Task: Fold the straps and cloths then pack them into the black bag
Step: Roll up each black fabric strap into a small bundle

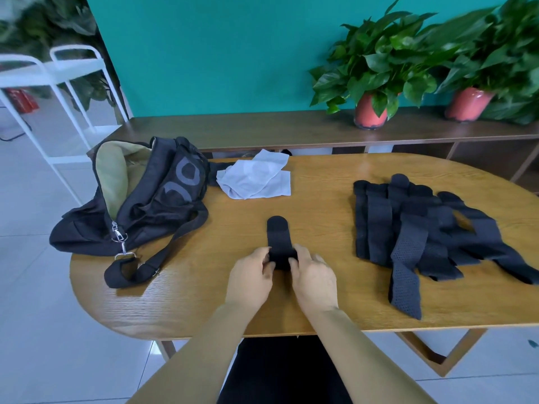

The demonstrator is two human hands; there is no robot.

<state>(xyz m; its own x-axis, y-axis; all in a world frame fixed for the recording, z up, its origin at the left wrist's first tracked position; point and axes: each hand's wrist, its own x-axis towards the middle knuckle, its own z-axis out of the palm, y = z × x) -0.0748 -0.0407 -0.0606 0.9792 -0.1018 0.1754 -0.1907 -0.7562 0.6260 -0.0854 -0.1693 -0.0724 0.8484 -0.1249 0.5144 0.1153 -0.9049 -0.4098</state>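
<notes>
A black strap (278,233) lies in the middle of the wooden table (320,185), its rounded far end flat and its near end rolled up. My left hand (250,277) and my right hand (313,275) both grip that rolled near end from either side. A pile of several more black straps (414,228) is spread out at the right. The black bag (145,196) sits open at the table's left, showing a beige lining, with its shoulder strap trailing toward me. A white cloth (256,179) lies crumpled beside the bag.
Behind the table runs a dark wooden shelf (262,129) with two potted plants (376,77) in red pots. A white metal rack (58,83) stands at the far left on the tiled floor. The table's near edge is just in front of my forearms.
</notes>
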